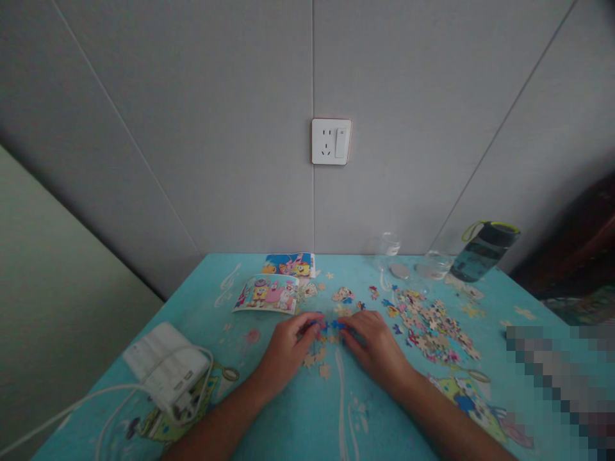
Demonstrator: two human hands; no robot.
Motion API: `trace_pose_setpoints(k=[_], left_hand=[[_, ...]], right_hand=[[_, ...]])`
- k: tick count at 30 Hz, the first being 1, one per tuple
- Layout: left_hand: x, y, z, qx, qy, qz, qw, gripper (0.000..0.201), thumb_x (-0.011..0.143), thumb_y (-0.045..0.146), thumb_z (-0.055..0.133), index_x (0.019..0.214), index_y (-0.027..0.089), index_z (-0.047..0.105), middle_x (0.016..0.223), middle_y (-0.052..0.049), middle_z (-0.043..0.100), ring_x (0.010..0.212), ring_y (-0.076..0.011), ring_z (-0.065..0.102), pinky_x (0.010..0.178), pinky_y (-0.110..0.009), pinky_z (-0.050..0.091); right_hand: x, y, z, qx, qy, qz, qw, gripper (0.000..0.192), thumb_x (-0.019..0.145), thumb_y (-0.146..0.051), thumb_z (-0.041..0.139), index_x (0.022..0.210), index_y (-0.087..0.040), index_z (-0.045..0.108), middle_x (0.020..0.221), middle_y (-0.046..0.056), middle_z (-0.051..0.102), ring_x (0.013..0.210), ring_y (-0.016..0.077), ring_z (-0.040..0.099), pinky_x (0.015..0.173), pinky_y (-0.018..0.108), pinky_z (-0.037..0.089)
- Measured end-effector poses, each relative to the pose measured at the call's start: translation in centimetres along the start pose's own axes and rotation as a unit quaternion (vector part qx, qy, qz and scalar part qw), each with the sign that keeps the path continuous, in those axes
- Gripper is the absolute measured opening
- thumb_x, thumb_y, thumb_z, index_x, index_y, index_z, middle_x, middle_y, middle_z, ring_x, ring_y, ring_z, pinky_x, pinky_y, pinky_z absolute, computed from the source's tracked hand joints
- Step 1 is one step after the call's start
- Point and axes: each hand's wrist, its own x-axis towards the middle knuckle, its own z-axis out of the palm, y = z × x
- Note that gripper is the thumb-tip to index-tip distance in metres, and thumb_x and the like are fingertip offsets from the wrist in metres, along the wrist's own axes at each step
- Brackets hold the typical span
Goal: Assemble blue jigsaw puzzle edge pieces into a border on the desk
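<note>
Head view: a table (288, 422) is seen from above, its near edge cut off by the frame.
Left hand (288, 339): fingers are curled in, and a blue piece (324, 328) is pinched at the tips, mostly covered by them.
Right hand (372, 336): fingers are bent and nearly closed, with a second blue piece (337, 324) held at the tips; its outline is hard to make out.
Between the hands: the two blue pieces are brought close together; whether they touch cannot be told.
Plain pieces (324, 370): a few are laid just below the fingertips, partly hidden by the left hand.
Pile (432, 323): many pieces are heaped right of the right hand, too small to be told apart.
Cards (269, 294): two are laid beyond the left hand, the rear one partly covered by the front one.
Charger (166, 362): it is set at the left, its cable cut off by the frame.
Bottle (485, 251): it is tilted in view, near faint clear tubs (435, 264).
Right edge: whatever lies there is lost to pixelation.
</note>
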Motion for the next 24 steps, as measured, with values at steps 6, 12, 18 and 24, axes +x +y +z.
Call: trace_pose_setpoints(k=[6,12,18,24], left_hand=[[1.2,-1.9,-1.0,0.102,0.048,0.040,0.993,0.032,0.092,0.016,0.053,0.121,0.022,0.064,0.118,-0.007,0.067,0.113,-0.0217,0.061,0.102,-0.040,0.048],[1.5,-2.7,-1.0,0.169,0.045,0.063,0.983,0.031,0.092,0.013,0.052,0.120,0.022,0.061,0.107,-0.006,0.066,0.102,-0.0197,0.063,0.093,-0.036,0.052],[1.4,-2.0,-1.1,0.240,0.027,0.079,0.967,0.020,0.092,0.018,0.058,0.111,0.021,0.066,0.106,-0.007,0.068,0.109,-0.0247,0.060,0.104,-0.044,0.044],[1.4,-1.6,-0.7,0.285,0.023,0.090,0.954,0.025,0.091,0.018,0.060,0.116,0.022,0.065,0.107,-0.006,0.069,0.108,-0.0236,0.061,0.105,-0.042,0.043]], right_hand=[[1.0,1.2,0.6,-0.101,-0.008,0.049,0.994,0.025,0.097,-0.023,0.055,0.118,-0.023,0.069,0.113,0.009,0.069,0.106,0.0258,0.060,0.093,0.043,0.046],[-0.2,-0.9,0.4,-0.101,-0.053,0.008,0.993,0.031,0.097,-0.028,0.055,0.126,-0.026,0.065,0.123,0.009,0.065,0.114,0.0258,0.057,0.100,0.045,0.044],[-0.4,-1.6,0.6,-0.118,-0.075,-0.026,0.990,0.026,0.097,-0.029,0.055,0.120,-0.027,0.069,0.124,0.008,0.065,0.118,0.0260,0.055,0.104,0.047,0.040],[0.8,-0.4,1.1,-0.145,-0.044,0.022,0.988,0.024,0.097,-0.037,0.055,0.111,-0.024,0.071,0.123,0.009,0.066,0.117,0.0281,0.055,0.102,0.048,0.040]])
